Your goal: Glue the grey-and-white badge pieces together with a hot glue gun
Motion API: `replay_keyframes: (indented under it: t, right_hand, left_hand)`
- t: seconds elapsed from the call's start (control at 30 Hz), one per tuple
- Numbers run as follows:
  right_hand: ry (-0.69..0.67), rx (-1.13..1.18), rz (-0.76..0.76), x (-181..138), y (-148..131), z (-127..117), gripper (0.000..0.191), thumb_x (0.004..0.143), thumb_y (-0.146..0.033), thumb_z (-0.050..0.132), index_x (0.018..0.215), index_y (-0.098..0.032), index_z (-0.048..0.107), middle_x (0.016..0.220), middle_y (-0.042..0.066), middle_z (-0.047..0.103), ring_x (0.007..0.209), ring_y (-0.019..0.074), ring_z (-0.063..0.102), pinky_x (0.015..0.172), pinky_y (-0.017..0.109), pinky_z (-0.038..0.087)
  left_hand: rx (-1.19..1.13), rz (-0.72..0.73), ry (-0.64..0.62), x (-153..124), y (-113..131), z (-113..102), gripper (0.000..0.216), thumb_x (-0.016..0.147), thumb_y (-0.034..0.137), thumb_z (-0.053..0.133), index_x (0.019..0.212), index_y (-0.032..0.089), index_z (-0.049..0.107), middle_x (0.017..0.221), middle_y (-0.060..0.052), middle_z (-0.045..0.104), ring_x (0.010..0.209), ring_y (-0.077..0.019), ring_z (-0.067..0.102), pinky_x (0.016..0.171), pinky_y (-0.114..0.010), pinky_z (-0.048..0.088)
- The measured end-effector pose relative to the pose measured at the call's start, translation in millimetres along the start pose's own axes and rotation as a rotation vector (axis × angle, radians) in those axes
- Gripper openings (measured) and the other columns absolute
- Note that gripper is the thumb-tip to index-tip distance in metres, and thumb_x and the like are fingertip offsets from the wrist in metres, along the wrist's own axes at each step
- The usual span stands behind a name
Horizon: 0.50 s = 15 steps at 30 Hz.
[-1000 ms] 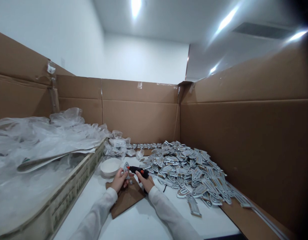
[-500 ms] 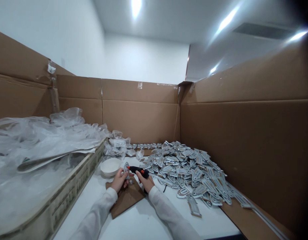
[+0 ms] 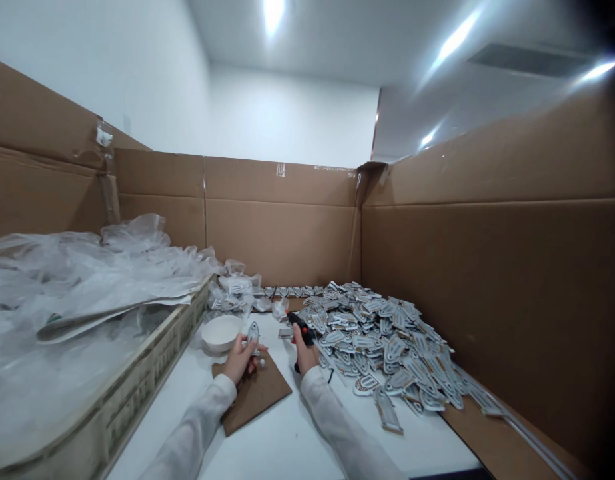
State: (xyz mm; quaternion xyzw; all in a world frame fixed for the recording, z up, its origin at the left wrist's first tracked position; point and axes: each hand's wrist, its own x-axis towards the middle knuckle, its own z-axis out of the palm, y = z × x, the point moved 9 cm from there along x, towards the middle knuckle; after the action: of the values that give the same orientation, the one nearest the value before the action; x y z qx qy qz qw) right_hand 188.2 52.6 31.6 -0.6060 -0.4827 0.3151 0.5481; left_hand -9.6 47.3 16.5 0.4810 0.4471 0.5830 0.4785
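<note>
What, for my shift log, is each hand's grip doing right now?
Left hand: closed, holding a small badge piece upright over the cardboard.
Right hand: closed, holding the glue gun.

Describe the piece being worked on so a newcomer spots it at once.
On the white table, find the brown cardboard mat under the left hand. That hand holds one grey pointed badge upright above the mat's far edge. Unlike the heap of badges on the right, it stands alone, gripped by fingers, left of the black glue gun.
</note>
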Motion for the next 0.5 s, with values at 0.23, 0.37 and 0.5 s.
replay_keyframes:
  t: [0.23, 0.37, 0.5]
  right_hand:
    - [0.125, 0.046, 0.088, 7, 10, -12, 0.064, 0.065, -0.074, 0.038, 0.081, -0.016, 0.062, 0.086, 0.012, 0.065, 0.085, 0.0244, 0.059, 0.07, 0.031, 0.043]
    - [0.065, -0.002, 0.064, 3, 7, -7, 0.062, 0.066, -0.072, 0.04, 0.08, -0.016, 0.063, 0.091, 0.013, 0.064, 0.091, 0.0265, 0.056, 0.078, 0.034, 0.04]
    - [-0.05, -0.016, 0.003, -1, 3, 4, 0.059, 0.065, -0.072, 0.04, 0.07, -0.017, 0.063, 0.082, 0.01, 0.063, 0.084, 0.0249, 0.056, 0.076, 0.033, 0.04]
  left_hand:
    - [0.186, 0.102, 0.059, -5, 20, -7, 0.038, 0.056, 0.052, 0.064, 0.064, 0.018, 0.048, 0.052, 0.0, 0.06, 0.04, -0.0086, 0.045, 0.039, -0.019, 0.031]
    - [0.243, 0.231, 0.146, -3, 36, -18, 0.032, 0.054, 0.047, 0.067, 0.057, 0.016, 0.056, 0.049, 0.002, 0.054, 0.052, -0.0127, 0.049, 0.053, -0.023, 0.037]
    - [0.243, 0.278, 0.244, -1, 40, -30, 0.034, 0.052, 0.048, 0.068, 0.057, 0.016, 0.06, 0.056, 0.001, 0.055, 0.057, -0.0135, 0.049, 0.054, -0.023, 0.039]
